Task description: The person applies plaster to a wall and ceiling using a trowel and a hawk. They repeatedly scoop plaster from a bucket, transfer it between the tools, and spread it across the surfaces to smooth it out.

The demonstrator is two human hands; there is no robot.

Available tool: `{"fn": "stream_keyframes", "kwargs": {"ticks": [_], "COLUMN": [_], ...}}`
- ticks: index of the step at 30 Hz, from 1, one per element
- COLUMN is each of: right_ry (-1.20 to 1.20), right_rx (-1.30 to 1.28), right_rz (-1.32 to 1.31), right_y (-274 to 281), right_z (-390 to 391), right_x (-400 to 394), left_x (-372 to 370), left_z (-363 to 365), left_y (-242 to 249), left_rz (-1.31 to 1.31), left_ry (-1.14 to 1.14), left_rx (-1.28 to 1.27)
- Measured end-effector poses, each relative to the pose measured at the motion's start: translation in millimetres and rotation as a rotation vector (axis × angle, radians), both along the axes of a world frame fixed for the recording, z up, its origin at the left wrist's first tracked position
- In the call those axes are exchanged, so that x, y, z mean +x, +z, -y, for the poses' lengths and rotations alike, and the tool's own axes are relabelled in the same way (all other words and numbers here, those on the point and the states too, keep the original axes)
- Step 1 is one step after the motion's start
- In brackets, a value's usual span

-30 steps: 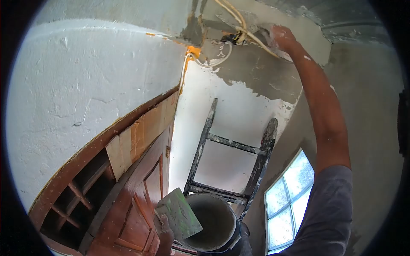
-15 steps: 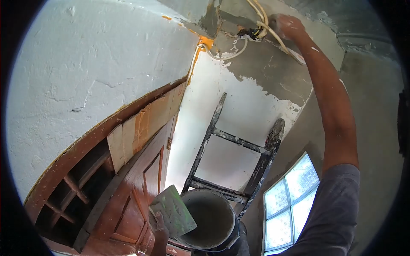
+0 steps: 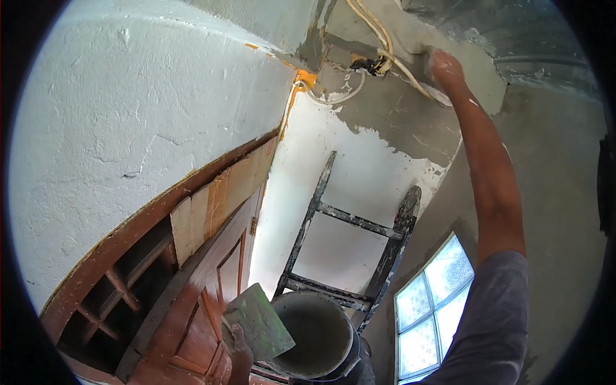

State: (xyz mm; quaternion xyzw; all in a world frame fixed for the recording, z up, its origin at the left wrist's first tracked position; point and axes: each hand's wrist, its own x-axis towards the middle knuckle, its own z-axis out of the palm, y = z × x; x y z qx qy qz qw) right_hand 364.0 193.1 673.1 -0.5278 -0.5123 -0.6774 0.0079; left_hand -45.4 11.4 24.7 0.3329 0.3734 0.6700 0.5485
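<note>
My left hand [image 3: 240, 350] is closed on a flat square hawk board [image 3: 263, 324], greenish and smeared with grey plaster. The board's right corner overlaps the rim of a black bucket [image 3: 324, 321], whose inner wall is coated grey. High on the right, my right hand [image 3: 447, 69] is closed and held close to the plastered upper wall [image 3: 410, 122]. Something grey shows at its left side, too blurred to name. Left of that hand, pale cables [image 3: 410, 77] hang past a wall opening with dark wires [image 3: 371, 65].
A paint-spattered ladder [image 3: 359, 221] leans against the white wall below. To the left are a brown wooden door [image 3: 212, 308] and cardboard [image 3: 218, 205] along its frame. A bright paned window [image 3: 436, 308] sits lower right, near my right arm.
The view has shifted slightly, so the wall and ladder sit a little lower. My right hand has moved down and right, away from the cables. My left hand still holds the board by the bucket.
</note>
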Motion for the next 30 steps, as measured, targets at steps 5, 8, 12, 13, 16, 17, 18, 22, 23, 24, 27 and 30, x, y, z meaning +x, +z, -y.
{"fn": "stream_keyframes", "kwargs": {"ticks": [5, 8, 12, 13, 16, 17, 18, 22, 23, 24, 27, 30], "right_ry": [0.215, 0.105, 0.311, 0.238, 0.093, 0.054, 0.242, 0.195, 0.174, 0.160, 0.241, 0.018], "right_rx": [-0.045, -0.114, -0.033, -0.029, -0.084, -0.107, -0.047, -0.140, -0.081, -0.020, 0.154, 0.008], "right_rz": [-0.210, -0.011, 0.126, -0.116, -0.310, -0.287, -0.138, -0.063, -0.119, -0.171, -0.026, -0.368], "right_y": [1.7, 8.1, 17.8, 22.8, 32.0, 43.4, 44.4, -12.1, -25.6, -35.3, -56.9, -49.6], "right_z": [-8.8, -30.2, -59.3, -50.8, -51.7, -53.6, -73.8, -15.9, -2.3, 6.6, 28.7, 28.0], "right_x": [-20.7, -39.7, -33.0, -56.0, -64.2, -53.7, -18.7, 9.5, 19.1, 30.2, 49.8, -12.3], "left_x": [1.3, 1.8, 2.5, 2.0, 0.5, 1.1, 1.6, 6.4, 6.3, 5.3, -3.9, -6.8], "left_z": [-3.8, -5.0, 1.1, 0.8, 2.8, 2.1, 1.8, -2.9, -4.0, -5.0, 4.4, 2.0], "left_y": [-7.5, -5.4, 14.9, 11.9, 2.2, 2.6, 3.5, 7.3, 2.0, 0.3, 25.8, 28.7], "left_rz": [0.040, 0.015, 0.021, 0.031, 0.049, 0.046, 0.041, 0.019, 0.022, 0.029, 0.053, 0.028], "left_ry": [-0.036, -0.032, 0.008, 0.006, 0.007, 0.005, -0.005, -0.045, -0.048, -0.045, -0.052, -0.062], "left_rx": [0.006, 0.034, 0.027, 0.027, 0.002, -0.014, -0.029, -0.006, 0.009, 0.028, 0.039, 0.024]}}
